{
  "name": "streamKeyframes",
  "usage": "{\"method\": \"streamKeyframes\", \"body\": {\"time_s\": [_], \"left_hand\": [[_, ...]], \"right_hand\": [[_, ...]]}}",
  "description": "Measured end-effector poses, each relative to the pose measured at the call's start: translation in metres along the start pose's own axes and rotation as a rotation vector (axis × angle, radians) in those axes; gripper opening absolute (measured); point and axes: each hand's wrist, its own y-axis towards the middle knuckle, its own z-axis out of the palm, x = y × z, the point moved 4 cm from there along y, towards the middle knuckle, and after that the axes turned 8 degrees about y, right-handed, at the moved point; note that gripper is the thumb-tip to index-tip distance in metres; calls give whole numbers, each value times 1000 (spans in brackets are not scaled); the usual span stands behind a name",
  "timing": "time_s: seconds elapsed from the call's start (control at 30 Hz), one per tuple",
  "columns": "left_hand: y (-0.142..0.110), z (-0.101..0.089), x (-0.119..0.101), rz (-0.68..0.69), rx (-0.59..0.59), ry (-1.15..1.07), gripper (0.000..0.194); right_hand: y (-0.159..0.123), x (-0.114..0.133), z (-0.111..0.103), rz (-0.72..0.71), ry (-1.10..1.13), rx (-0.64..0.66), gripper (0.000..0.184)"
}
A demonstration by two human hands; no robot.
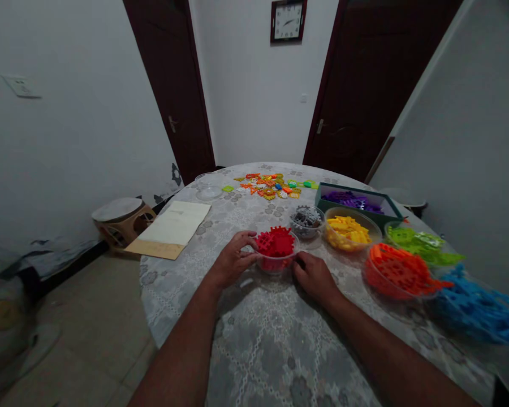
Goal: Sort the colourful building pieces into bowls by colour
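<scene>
A clear bowl of red plastic pieces (275, 249) stands on the round table (258, 339) right in front of me. My left hand (233, 261) curls around its left side, fingers touching the rim. On the bowl's right side rests my right hand (316, 277), with fingers bent against the bowl's base. Both hands hold the bowl between them.
More bowls stand to the right: grey pieces (306, 219), yellow (348, 233), orange (396, 271), green (419, 243), blue (479, 311). A green box of purple pieces (356, 200) and a loose mixed pile (271, 186) lie farther back. A cardboard sheet (172, 229) overhangs the left edge; a stool (121, 217) stands beyond.
</scene>
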Motion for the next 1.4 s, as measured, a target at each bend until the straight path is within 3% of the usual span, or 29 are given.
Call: {"method": "streamKeyframes", "body": {"time_s": [0.23,0.37,0.63,1.03,1.2,1.4], "left_hand": [[5,-6,13,-113,-21,-133,23],[5,-7,12,-175,-20,-232,29],[6,-9,24,-345,-47,-307,38],[11,-13,53,-511,-51,-364,41],[14,-14,54,-543,-100,-398,48],[15,-13,49,-527,-92,-530,41]], "right_hand": [[-2,-2,-5,-46,125,-87,30],[-2,-6,-4,-55,173,-108,44],[-3,-3,2,-218,108,-119,60],[-5,7,2,-258,-53,3,75],[-6,11,1,-259,-96,8,81],[-7,11,5,-281,-62,56,84]]}}
